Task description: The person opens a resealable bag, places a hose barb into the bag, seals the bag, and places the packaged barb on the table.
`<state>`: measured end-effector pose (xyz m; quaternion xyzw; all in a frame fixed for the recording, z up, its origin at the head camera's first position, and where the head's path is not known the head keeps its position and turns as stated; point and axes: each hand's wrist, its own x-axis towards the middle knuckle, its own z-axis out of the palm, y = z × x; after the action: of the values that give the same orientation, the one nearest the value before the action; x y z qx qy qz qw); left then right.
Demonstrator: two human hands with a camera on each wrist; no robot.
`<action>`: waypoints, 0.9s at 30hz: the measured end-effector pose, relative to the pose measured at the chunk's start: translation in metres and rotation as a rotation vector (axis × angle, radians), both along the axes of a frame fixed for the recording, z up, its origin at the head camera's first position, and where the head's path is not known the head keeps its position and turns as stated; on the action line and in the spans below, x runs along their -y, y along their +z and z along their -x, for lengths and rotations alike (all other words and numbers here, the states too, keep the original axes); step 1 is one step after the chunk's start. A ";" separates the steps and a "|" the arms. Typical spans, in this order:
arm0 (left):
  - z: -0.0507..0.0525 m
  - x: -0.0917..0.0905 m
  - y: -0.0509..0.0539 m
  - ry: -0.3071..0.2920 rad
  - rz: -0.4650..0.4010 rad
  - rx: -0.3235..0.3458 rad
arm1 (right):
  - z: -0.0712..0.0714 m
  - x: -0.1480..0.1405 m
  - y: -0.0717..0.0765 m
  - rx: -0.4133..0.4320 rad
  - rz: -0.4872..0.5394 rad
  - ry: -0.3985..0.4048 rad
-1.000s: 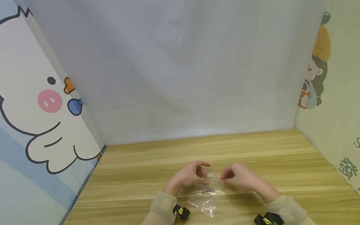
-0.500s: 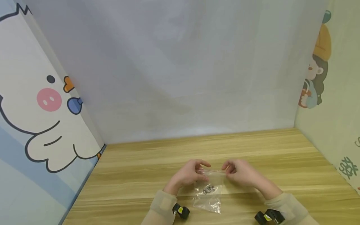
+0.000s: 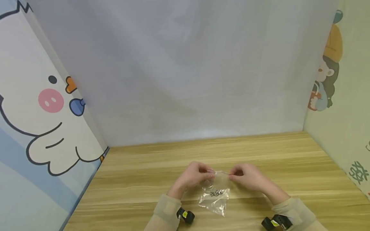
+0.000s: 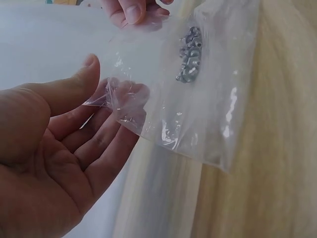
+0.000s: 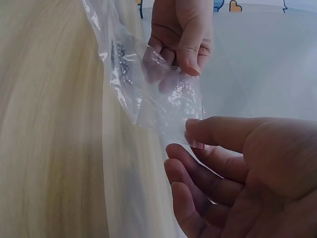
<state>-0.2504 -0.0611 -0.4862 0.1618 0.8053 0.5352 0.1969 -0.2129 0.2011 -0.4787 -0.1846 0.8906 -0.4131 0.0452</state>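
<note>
A clear plastic zip bag (image 3: 214, 203) hangs between my hands above the table's near half. Small shiny metal pieces (image 3: 216, 193), perhaps screws or nuts, lie bunched inside it; their exact kind is too small to tell. With thumb and fingers, my left hand (image 3: 192, 175) pinches the bag's upper left edge. The right hand (image 3: 250, 177) pinches the other upper corner, where a bit of red shows along the mouth in the right wrist view. Seen from the left wrist, the metal cluster (image 4: 189, 55) sits in the bag's middle, away from the fingers.
A wood-grain table (image 3: 138, 179) extends under both hands. Behind it hangs a pale grey curtain (image 3: 185, 80). Printed cartoon panels flank it, a white character (image 3: 52, 128) at left and a girl figure (image 3: 325, 80) at right. Each wrist wears a small black camera.
The left fingers have closed in on the bag's top edge, after being more spread. The right fingers have shifted slightly along their corner. The bag's lower end has swung a little.
</note>
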 end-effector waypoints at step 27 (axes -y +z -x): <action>0.004 -0.008 -0.005 0.154 -0.087 -0.138 | -0.002 0.003 0.005 0.031 0.042 -0.062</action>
<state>-0.2543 -0.0534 -0.4912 0.1444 0.8031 0.5708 0.0920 -0.2107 0.1985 -0.4736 -0.1515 0.8863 -0.4357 0.0421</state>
